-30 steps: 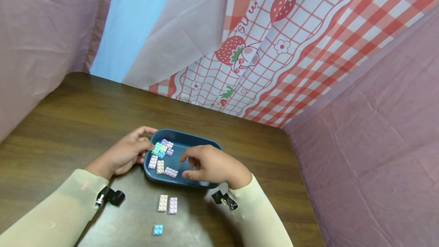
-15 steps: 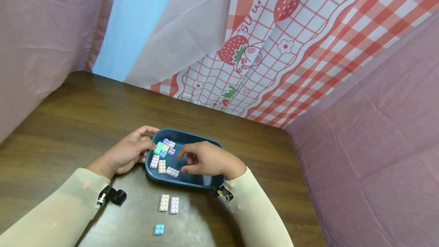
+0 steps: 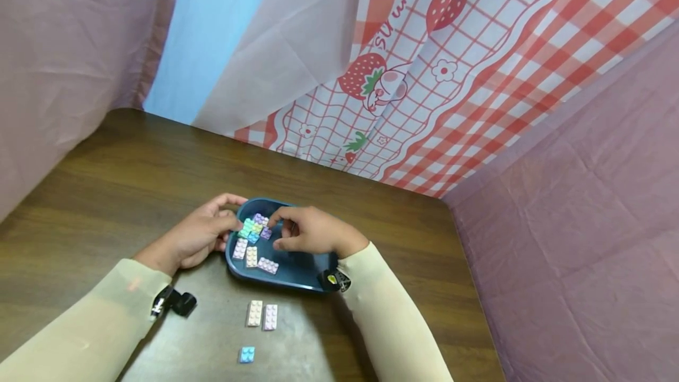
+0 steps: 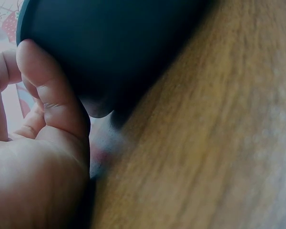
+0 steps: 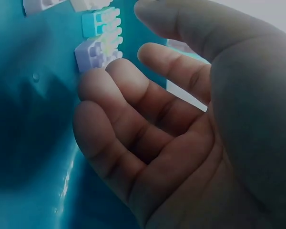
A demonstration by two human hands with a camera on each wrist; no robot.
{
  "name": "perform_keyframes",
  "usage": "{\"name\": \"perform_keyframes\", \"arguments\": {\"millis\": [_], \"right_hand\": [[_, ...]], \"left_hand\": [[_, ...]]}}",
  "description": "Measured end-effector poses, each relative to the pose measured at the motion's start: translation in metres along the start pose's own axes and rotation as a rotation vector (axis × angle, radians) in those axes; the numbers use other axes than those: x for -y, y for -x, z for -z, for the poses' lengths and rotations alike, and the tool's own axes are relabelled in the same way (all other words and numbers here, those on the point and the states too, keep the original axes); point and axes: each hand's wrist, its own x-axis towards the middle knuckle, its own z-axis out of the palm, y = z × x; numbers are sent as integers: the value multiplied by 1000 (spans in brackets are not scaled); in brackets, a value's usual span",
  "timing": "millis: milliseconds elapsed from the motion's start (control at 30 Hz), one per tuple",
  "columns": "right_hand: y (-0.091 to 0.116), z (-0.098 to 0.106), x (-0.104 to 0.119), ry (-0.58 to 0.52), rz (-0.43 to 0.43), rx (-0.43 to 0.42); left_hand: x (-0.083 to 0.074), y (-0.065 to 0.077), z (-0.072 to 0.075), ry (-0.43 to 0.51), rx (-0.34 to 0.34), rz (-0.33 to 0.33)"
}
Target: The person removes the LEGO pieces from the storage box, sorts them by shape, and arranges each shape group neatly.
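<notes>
A dark blue oval tray [image 3: 302,270] sits on the table. My left hand [image 3: 198,233] grips its left end, and the thumb [image 4: 47,90] lies against the outer wall in the left wrist view. Over the tray's inside, my right hand [image 3: 315,230] has its fingers loosely bent with nothing between them. Just left of its fingertips is a small purple toy brick [image 3: 266,233], beside green [image 3: 246,229], yellow [image 3: 257,229] and blue [image 3: 253,237] ones. Pink [image 3: 240,249], cream [image 3: 251,256] and lilac [image 3: 268,265] bricks lie nearer the tray's front.
In front of the tray, a cream brick [image 3: 255,313] and a pink brick [image 3: 270,317] lie side by side on the wooden table [image 3: 132,164]. A small blue brick [image 3: 247,354] is closer to me. A strawberry-print curtain [image 3: 392,75] hangs behind.
My right hand has moved left and slightly away from me, over the tray toward the clustered bricks. The left hand stays at the tray's end.
</notes>
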Motion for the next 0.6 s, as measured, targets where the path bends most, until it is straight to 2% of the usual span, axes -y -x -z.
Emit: {"name": "perform_keyframes", "arguments": {"millis": [600], "right_hand": [[-21,-14,-11,-6,-54,41]], "left_hand": [[-1,-1,1,-11,6,4]]}}
